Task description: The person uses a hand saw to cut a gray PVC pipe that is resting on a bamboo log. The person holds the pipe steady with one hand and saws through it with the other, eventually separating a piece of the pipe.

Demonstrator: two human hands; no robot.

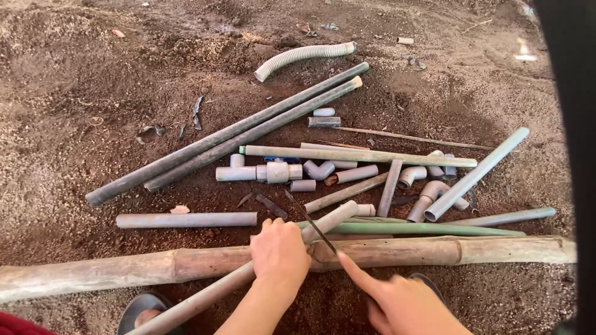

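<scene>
From where I watch, the far left shows the bamboo pole (pixel 124 268) lying across the dirt ground (pixel 74 93), its long axis running left to right under both hands. Over it slants the grey pipe (pixel 205 298) — its length runs from lower left, near the sandal (pixel 138 308), up to the right, ending in a cut end past the knuckles. My left hand (pixel 279 254) is clamped around that pipe just where it crosses the pole, fingers curled over the top, pinning it down. Just to the right of that grip the thin saw blade (pixel 310 221) lies across the pipe, angled from upper left down to lower right — nearly square to the pipe's axis. My right hand (pixel 397 301) holds the blade's lower end, forefinger stretched along it; the rest of its grip is blurred, so I can't tell how tightly it closes. Farther right and beyond lies a scatter of pipe offcuts and elbow fittings (pixel 320 169), well apart from both hands.
</scene>
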